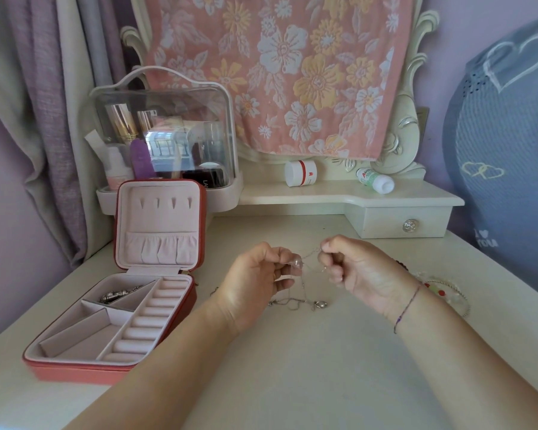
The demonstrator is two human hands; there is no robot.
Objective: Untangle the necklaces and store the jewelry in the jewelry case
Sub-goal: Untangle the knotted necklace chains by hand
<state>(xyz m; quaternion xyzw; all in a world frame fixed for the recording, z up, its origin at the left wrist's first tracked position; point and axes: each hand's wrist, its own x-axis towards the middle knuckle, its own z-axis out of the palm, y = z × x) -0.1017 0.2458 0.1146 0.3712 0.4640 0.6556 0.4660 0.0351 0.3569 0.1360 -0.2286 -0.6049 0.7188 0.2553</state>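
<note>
Necklaces (295, 304) pinched by left hand (255, 274), right hand (351, 265); bottle (375, 180) reads "Ab".

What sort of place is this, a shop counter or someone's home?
Probably a bedroom at home, at a dressing table: a carved mirror frame draped with floral cloth, a clear cosmetics organiser, and the open jewelry case beside the necklaces.

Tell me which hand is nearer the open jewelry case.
Left. The left hand hovers just right of the jewelry case; the right hand is farther right, beyond it.
</note>
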